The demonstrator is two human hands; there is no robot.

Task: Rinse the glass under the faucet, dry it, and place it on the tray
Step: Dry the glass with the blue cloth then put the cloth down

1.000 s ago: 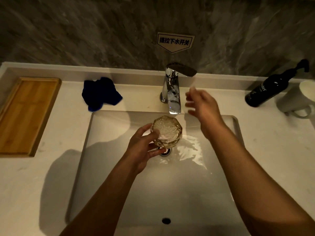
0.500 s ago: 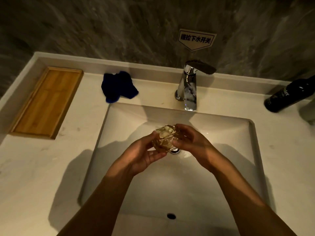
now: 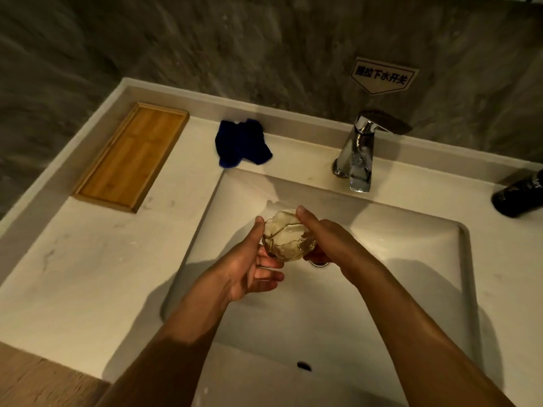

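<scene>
Glass [image 3: 289, 240], faceted and amber-tinted, is what both hands are wrapped around, held above the sink basin [image 3: 382, 289] and well forward of the faucet [image 3: 360, 160]. It is tipped on its side, so the angular walls catch the dim light and its clear body shows the fingers behind it. Whether any water is left inside, I cannot tell from here.

The left hand [image 3: 249, 265] cups the glass from the left, thumb raised along its upper edge and fingers curled beneath, pressing against the underside. The right hand [image 3: 323, 239] closes on it from the other side, thumb laid across the top rim and the remaining fingers tucked under and mostly hidden by the glass. Both forearms reach in from the near edge, bare, converging over the middle of the basin. Just behind the right hand the drain fitting [image 3: 320, 263] peeks out.

No stream shows under the spout. On the counter [image 3: 88, 274] to the left lies a wooden tray [image 3: 132, 155], with nothing on it, well apart from the glass. Between the tray and the faucet, a dark blue cloth [image 3: 241, 143] sits crumpled near the back ledge, just beside the basin's far corner. A dark bottle [image 3: 520, 198] lies at the right edge, partly cut off.
</scene>
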